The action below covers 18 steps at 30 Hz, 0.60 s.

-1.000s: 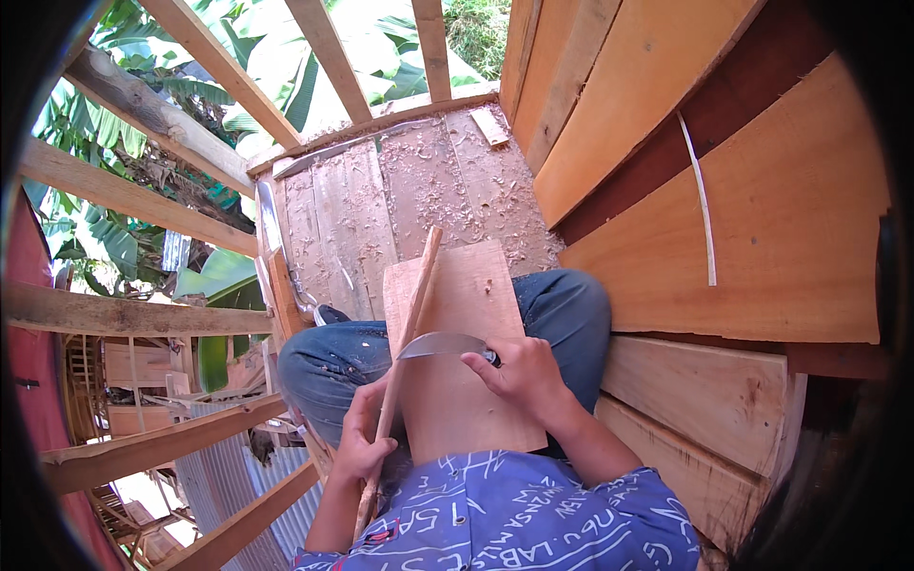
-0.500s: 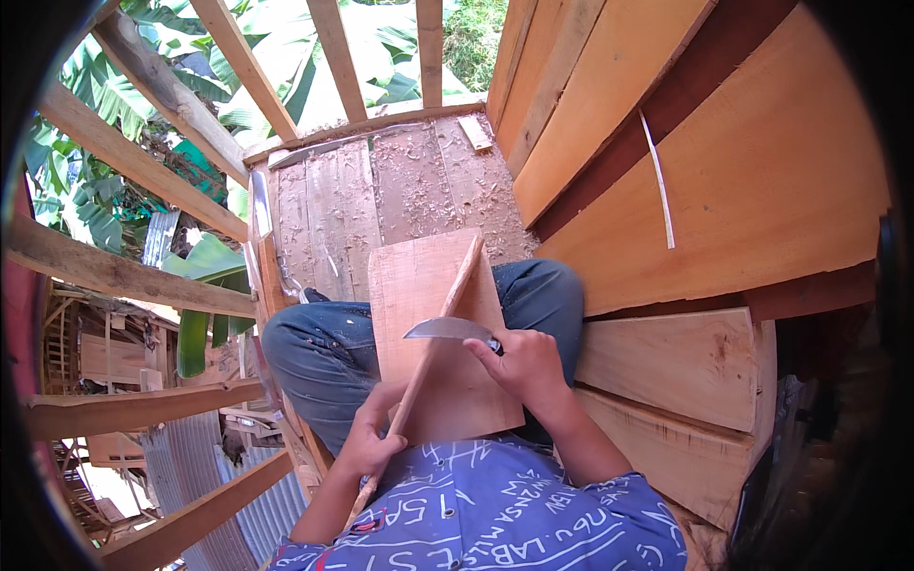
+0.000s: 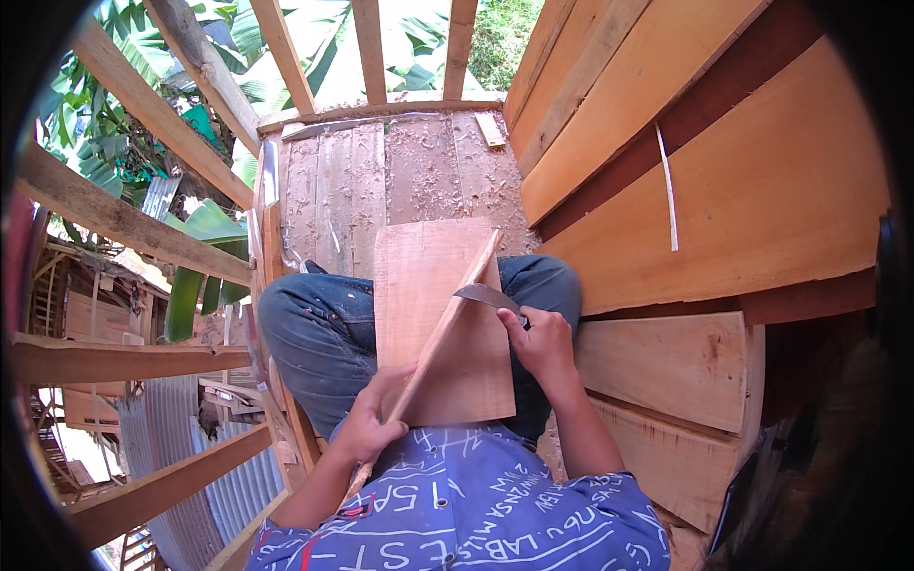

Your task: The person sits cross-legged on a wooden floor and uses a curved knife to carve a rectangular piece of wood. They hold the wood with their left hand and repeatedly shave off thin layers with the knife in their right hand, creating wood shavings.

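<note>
A flat, pale wooden board (image 3: pixel 409 285) rests across my lap. Diagonally over it runs a narrow wooden slat (image 3: pixel 446 328), its far end near the board's upper right corner and its near end against my shirt. My left hand (image 3: pixel 373 423) wraps round the lower part of the slat. In my right hand (image 3: pixel 545 344) is a knife, gripped by its dark handle. The knife's curved blade (image 3: pixel 487 296) lies over the upper part of the slat, with its tip just left of it. Whether the edge bites into the wood cannot be told.
Wood shavings cover the plank floor (image 3: pixel 419 171) ahead, where a small wood offcut (image 3: pixel 489 129) lies. Slatted railings (image 3: pixel 124 214) stand to the left, with foliage and corrugated metal beyond. A wall of boards (image 3: pixel 743 200) rises at the right, with a thin pale strip (image 3: pixel 666 186) against it.
The knife and my right hand have moved up and right along the slat, toward its far end. The slat's far end has shifted slightly right. My left hand keeps its hold.
</note>
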{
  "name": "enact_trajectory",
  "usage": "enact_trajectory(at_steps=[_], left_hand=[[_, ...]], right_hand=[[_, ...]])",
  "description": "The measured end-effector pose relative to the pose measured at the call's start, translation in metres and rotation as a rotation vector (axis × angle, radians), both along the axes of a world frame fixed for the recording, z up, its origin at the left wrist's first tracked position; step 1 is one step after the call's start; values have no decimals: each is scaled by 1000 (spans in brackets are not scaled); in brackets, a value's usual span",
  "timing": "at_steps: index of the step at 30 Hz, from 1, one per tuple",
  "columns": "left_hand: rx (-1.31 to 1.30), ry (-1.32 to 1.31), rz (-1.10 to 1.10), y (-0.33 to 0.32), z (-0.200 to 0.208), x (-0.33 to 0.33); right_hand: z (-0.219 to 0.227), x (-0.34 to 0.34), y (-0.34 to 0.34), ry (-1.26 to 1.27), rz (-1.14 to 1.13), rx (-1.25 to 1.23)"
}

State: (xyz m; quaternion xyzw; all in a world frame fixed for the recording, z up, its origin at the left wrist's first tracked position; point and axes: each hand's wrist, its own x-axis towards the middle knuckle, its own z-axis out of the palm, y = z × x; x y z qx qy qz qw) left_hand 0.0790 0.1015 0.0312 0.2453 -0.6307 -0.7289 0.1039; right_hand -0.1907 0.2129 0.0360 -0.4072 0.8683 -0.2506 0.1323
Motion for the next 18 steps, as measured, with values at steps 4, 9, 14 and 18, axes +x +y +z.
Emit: enact_trajectory(at_steps=[4,9,14,18], left_hand=[[-3,-25,-7,-3,7,0],[-15,-76,10,-8,8,-5],[-34,-64,-6,-9,15,-6],[12,-64,62,-7,6,-16]], right_hand=[[4,36,3,29,153,-73],[-1,28,-12,67,153,-142],[9,29,-12,78,212,-109],[5,22,-18,85,179,-97]])
